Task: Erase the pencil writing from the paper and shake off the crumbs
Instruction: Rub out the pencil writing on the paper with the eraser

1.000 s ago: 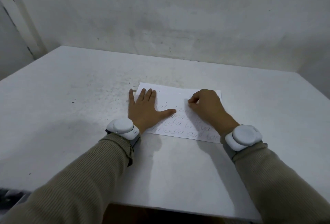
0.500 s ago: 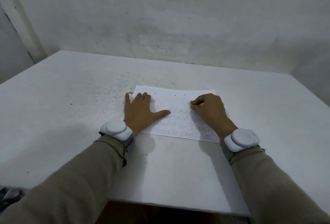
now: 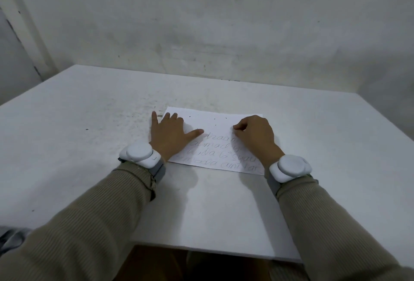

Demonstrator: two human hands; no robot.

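Observation:
A white sheet of paper (image 3: 215, 121) lies flat on the white table (image 3: 89, 146), with several lines of faint pencil writing across its lower half. My left hand (image 3: 170, 135) rests flat on the sheet's left edge, fingers spread and thumb pointing right. My right hand (image 3: 255, 135) sits on the right half of the sheet with its fingers curled tight, fingertips pinched down on the paper near the top line of writing. Whatever it holds is hidden inside the fingers. A few dark crumbs (image 3: 215, 119) dot the blank upper part of the paper.
Dark specks are scattered over the table left of the paper (image 3: 134, 112). A stained grey wall (image 3: 224, 34) stands right behind the table's far edge. The near table edge (image 3: 201, 249) runs just above my lap.
My right hand has shifted a little along the upper writing line. The top line shows less writing than before. My left hand stays pressed on the sheet's left edge.

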